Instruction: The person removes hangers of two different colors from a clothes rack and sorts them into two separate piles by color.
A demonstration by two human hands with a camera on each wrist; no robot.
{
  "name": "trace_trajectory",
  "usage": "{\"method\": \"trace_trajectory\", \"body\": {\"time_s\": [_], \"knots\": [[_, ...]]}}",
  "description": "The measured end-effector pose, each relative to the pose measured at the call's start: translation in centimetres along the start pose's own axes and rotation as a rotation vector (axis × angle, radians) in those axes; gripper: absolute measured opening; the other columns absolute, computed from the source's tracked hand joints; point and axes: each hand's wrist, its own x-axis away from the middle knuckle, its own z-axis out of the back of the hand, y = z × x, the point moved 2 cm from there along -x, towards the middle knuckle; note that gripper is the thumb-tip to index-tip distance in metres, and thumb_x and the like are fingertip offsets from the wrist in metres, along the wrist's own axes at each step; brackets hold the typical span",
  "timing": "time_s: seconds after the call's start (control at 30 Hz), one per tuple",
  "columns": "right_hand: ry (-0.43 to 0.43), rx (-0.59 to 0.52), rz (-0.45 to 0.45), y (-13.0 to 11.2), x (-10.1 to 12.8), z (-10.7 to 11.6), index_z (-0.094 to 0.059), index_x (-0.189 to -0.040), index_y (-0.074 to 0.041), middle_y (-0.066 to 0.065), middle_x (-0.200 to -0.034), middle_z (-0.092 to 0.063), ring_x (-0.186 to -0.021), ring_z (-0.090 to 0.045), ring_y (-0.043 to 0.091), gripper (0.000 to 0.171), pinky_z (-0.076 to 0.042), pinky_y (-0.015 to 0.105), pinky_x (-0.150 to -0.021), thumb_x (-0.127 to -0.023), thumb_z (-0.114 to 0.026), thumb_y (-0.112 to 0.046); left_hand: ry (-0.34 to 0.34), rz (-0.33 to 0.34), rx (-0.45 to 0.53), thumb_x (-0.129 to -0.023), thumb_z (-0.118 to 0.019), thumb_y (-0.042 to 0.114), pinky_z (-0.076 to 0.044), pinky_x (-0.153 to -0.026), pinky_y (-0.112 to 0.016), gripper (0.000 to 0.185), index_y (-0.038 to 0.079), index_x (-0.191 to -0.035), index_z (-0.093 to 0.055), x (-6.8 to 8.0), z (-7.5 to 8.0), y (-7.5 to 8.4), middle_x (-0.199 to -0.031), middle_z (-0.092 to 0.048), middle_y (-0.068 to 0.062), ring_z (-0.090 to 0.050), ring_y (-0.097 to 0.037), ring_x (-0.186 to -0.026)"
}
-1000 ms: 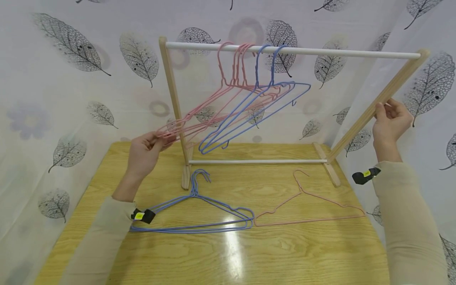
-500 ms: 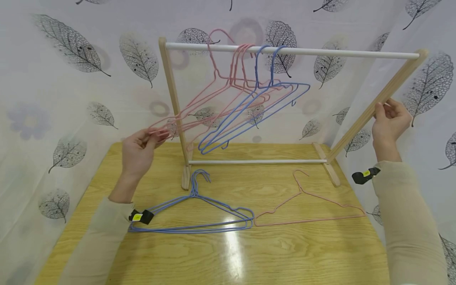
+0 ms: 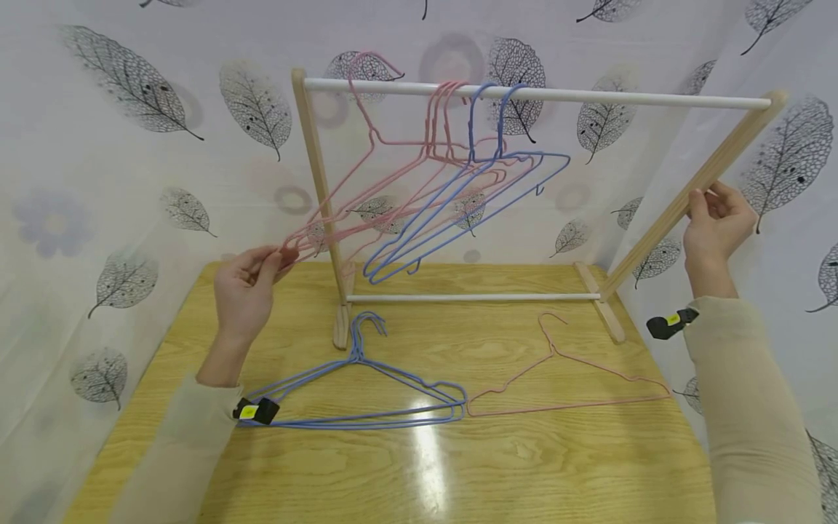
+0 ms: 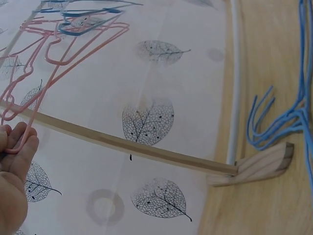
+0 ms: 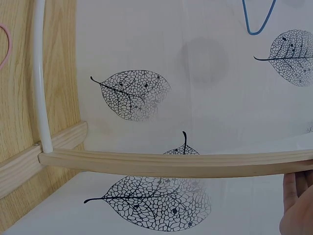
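Observation:
My left hand point(image 3: 245, 295) pinches the left ends of pink wire hangers near the rack's left post; how many it holds, I cannot tell. In the left wrist view, a pink hanger's corner lies on the fingers point(image 4: 30, 142). The leftmost pink hanger point(image 3: 358, 94) has its hook raised above the white top rail point(image 3: 589, 95). Several other pink hangers point(image 3: 432, 120) hang by their hooks, with two blue hangers point(image 3: 500, 120) to their right. My right hand point(image 3: 720, 225) holds the right wooden post point(image 5: 171, 166), thumb in front; its fingertips are partly hidden.
On the wooden table point(image 3: 340, 473) lie a stack of blue hangers point(image 3: 356, 356) at left and one pink hanger point(image 3: 553, 353) at right. The rack's lower rail point(image 3: 471, 298) and feet point(image 3: 342, 326) stand behind them. A leaf-print curtain point(image 3: 255, 109) surrounds the table.
My left hand has moved left and slightly down. The leftmost pink hanger has slid left, away from the others, its hook rising above the rail. My right hand has stayed on the post.

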Motion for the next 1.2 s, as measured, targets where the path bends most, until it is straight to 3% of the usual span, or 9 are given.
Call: {"method": "trace_trajectory", "body": {"time_s": [0.27, 0.47, 0.67, 1.07, 1.2], "knots": [[0.000, 0.005, 0.007, -0.4, 0.3, -0.1, -0.079, -0.118, -0.011, -0.006, -0.095, -0.068, -0.085, -0.066, 0.004, 0.023, -0.060, 0.005, -0.074, -0.095, -0.076, -0.007, 0.013, 0.006, -0.004, -0.102, -0.060, -0.008, -0.065, -0.089, -0.025, 0.013, -0.013, -0.106, -0.072, 1.6, 1.5, -1.0, -0.097, -0.084, 0.003, -0.081, -0.008, -0.092], [0.003, 0.006, 0.000, -0.5, 0.4, -0.2, -0.078, -0.117, -0.011, -0.006, -0.095, -0.068, -0.085, -0.066, 0.004, 0.023, -0.060, 0.006, -0.075, -0.095, -0.076, -0.008, 0.043, -0.004, 0.024, -0.101, -0.063, -0.007, -0.065, -0.088, -0.026, 0.014, -0.017, -0.105, -0.071, 2.3, 1.7, -1.3, -0.097, -0.084, 0.000, -0.082, -0.010, -0.091], [0.003, 0.005, -0.008, -0.5, 0.5, -0.1, -0.078, -0.118, -0.011, -0.005, -0.095, -0.067, -0.085, -0.065, 0.004, 0.024, -0.060, 0.006, -0.075, -0.094, -0.077, -0.009, 0.063, -0.042, -0.056, -0.102, -0.062, -0.006, -0.065, -0.087, -0.024, 0.023, -0.027, -0.108, -0.064, 2.5, 1.3, -1.1, -0.097, -0.083, 0.006, -0.081, -0.006, -0.091], [0.001, -0.002, 0.005, -0.4, 0.5, -0.1, -0.078, -0.117, -0.011, -0.005, -0.095, -0.068, -0.086, -0.066, 0.005, 0.022, -0.060, 0.006, -0.075, -0.095, -0.076, -0.007, 0.084, -0.072, -0.222, -0.103, -0.062, -0.004, -0.065, -0.086, -0.019, 0.023, -0.026, -0.109, -0.066, 1.9, 1.4, -0.2, -0.096, -0.080, 0.019, -0.079, 0.002, -0.091], [0.002, -0.003, 0.013, -0.2, 0.2, 0.0, -0.079, -0.116, -0.011, -0.006, -0.094, -0.069, -0.085, -0.066, 0.004, 0.022, -0.060, 0.006, -0.075, -0.094, -0.077, -0.008, 0.100, -0.090, -0.241, -0.102, -0.062, -0.005, -0.065, -0.086, -0.019, 0.017, -0.020, -0.106, -0.070, 1.6, 1.6, 0.5, -0.095, -0.080, 0.020, -0.078, 0.003, -0.090]]}}
